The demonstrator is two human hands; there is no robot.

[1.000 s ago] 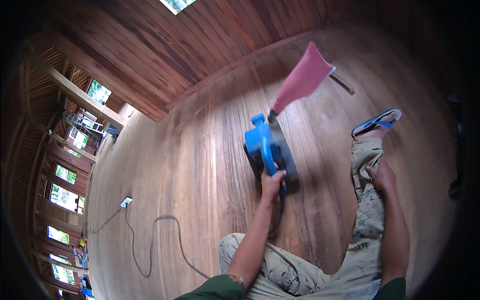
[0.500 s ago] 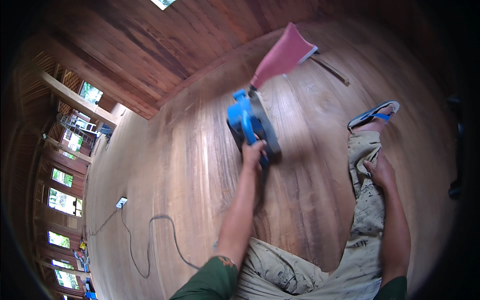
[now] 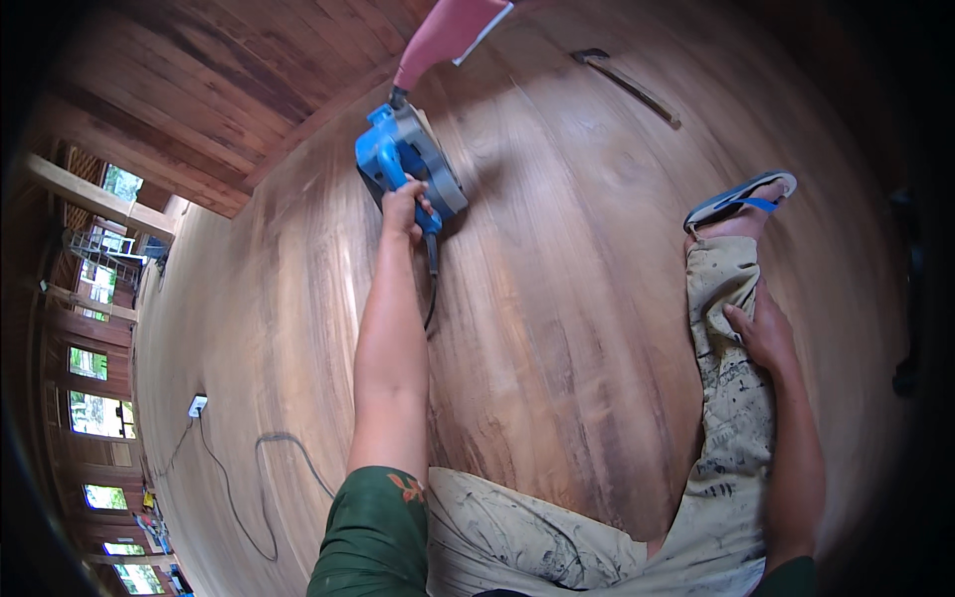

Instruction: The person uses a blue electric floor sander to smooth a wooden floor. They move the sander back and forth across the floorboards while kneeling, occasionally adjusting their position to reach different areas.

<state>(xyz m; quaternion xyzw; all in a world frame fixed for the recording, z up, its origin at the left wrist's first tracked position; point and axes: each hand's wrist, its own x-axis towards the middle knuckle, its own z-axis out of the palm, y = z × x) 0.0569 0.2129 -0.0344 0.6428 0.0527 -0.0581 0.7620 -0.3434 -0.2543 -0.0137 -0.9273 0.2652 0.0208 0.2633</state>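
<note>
My left hand [image 3: 405,208] is wrapped round the rear handle of a blue belt sander [image 3: 390,164], arm stretched far forward. The sander rests on the wooden floor [image 3: 557,328], with a red cloth dust bag [image 3: 448,42] rising from its far end; the bag's top is cut off by the view's edge. A black power cord [image 3: 433,284] trails from the handle back toward me. My right hand [image 3: 764,333] clasps my right shin over the stained beige trouser leg [image 3: 724,284], above a foot in a blue and white flip-flop [image 3: 741,204].
A hammer-like tool [image 3: 637,94] with wooden handle and dark head lies on the floor beyond my foot. A plank wall [image 3: 229,109] borders the far left. Left of me are a white socket block [image 3: 197,406] and looping cable [image 3: 261,497]; a ladder [image 3: 104,257] stands farther off.
My left hand has pushed the sander forward and to the left across the boards, its dust bag moving along. The view has shifted slightly. My right hand stays on the shin.
</note>
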